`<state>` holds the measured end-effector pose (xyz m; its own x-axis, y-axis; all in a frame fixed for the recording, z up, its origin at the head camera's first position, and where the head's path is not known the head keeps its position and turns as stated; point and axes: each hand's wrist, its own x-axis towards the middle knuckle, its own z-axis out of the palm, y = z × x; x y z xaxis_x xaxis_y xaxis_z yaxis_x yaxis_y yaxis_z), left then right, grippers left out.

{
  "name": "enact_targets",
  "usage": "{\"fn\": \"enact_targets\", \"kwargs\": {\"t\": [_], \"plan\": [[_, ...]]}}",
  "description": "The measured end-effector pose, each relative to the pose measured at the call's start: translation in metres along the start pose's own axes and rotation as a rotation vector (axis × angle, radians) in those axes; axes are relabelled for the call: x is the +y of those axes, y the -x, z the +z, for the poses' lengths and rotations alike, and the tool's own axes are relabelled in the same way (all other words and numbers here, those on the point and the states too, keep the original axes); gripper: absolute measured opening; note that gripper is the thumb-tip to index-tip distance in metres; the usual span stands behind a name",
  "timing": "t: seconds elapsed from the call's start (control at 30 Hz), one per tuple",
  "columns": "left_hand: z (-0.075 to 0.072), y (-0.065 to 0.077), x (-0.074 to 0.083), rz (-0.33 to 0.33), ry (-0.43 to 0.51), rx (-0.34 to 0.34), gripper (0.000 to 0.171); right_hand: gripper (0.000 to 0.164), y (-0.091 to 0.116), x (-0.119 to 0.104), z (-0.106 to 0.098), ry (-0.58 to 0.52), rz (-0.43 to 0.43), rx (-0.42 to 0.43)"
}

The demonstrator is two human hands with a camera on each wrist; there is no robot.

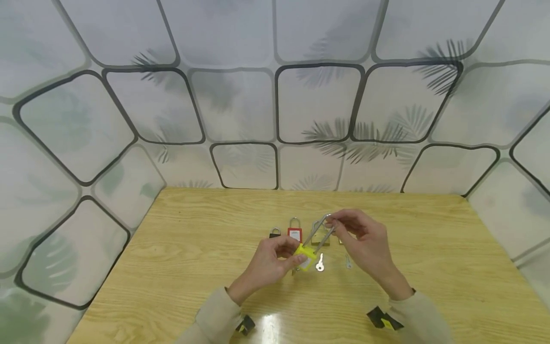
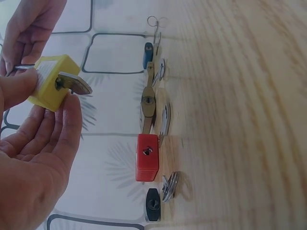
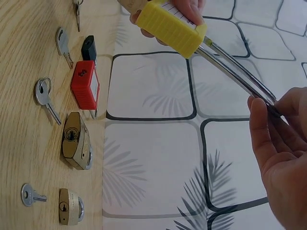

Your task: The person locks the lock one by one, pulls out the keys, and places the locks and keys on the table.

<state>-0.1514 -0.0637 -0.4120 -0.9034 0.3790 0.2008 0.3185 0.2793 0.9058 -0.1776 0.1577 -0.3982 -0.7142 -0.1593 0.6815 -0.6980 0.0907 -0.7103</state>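
Note:
A yellow padlock [image 1: 305, 258] with a long metal shackle is held up between both hands above the wooden table. My left hand [image 1: 275, 260] grips its yellow body between thumb and fingers. At the far end of the shackle [image 3: 235, 72], my right hand [image 1: 365, 241] pinches the curved bend. A key [image 2: 76, 84] sticks out of the keyhole in the padlock's base in the left wrist view. A white label [image 3: 177, 10] shows on the body. Just behind the hands a red padlock [image 1: 294, 233] and a brass padlock [image 1: 320, 237] are on the table.
A black padlock [image 1: 275, 232] is left of the red one. A smaller brass padlock [image 3: 70, 207] and a blue padlock [image 2: 148, 55] continue the row. Loose keys lie in front, including a silver key [image 1: 320, 263] and a smaller key [image 1: 348, 262]. A patterned wall [image 1: 245, 167] rises behind.

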Motion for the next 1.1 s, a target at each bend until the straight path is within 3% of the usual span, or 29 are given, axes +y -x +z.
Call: {"fn": "enact_targets", "kwargs": {"t": [0.17,0.4,0.53,1.1], "plan": [[0.0,0.0,0.0,-0.012,0.002,0.001,0.016,0.025,0.0,0.0,0.001,-0.016,0.0,-0.007],[0.004,-0.004,-0.028,-0.032,0.016,-0.006,0.017,0.026,0.001,-0.001,0.004,-0.019,-0.004,-0.029],[0.004,-0.003,-0.035,-0.03,0.012,-0.013,0.016,0.026,0.002,-0.001,0.005,-0.013,-0.009,-0.034],[-0.001,-0.005,-0.036,0.022,-0.046,-0.023,0.017,0.027,0.003,0.001,0.012,-0.034,-0.06,-0.045]]}}
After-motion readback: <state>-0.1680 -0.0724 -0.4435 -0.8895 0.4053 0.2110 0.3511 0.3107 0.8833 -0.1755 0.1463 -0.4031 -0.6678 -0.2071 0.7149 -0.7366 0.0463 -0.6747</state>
